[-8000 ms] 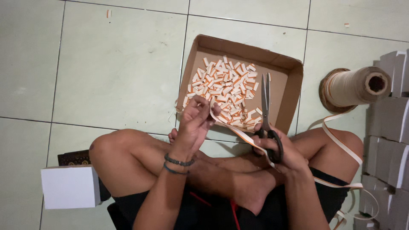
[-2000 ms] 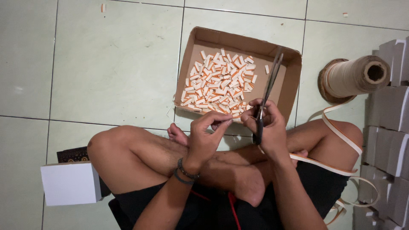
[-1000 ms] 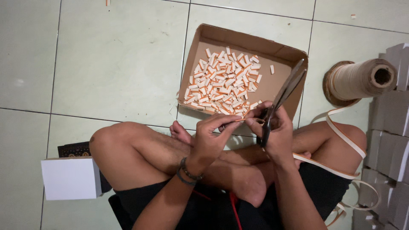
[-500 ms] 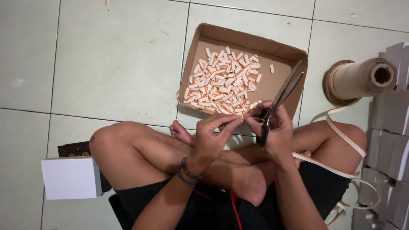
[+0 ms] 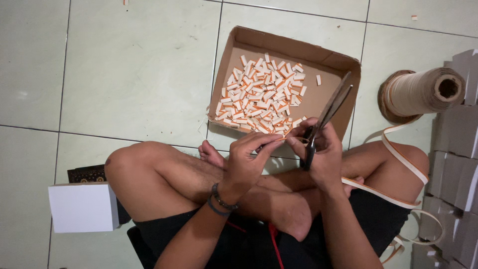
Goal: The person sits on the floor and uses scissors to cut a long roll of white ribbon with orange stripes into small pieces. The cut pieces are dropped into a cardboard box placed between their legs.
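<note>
I sit cross-legged on the tiled floor. My right hand (image 5: 323, 154) grips a pair of scissors (image 5: 328, 112) whose blades point up and right over the rim of a shallow cardboard box (image 5: 343, 62). My left hand (image 5: 249, 157) meets the right one just below the box, fingertips pinching what seems to be the end of a cream and orange strip (image 5: 398, 154); the pinched bit is mostly hidden. The strip runs over my right knee toward a big spool (image 5: 423, 92). Several short cut pieces (image 5: 261, 94) lie heaped in the box.
A small white box (image 5: 82, 206) stands by my left knee, with a dark patterned object (image 5: 87, 173) behind it. Grey cartons (image 5: 460, 149) are stacked along the right edge. Pale green floor tiles (image 5: 134, 69) spread left of the cardboard box.
Over eight seconds the scissors swung from upright to tilted right, and both hands came together below the box. In the last half second hardly anything moved.
</note>
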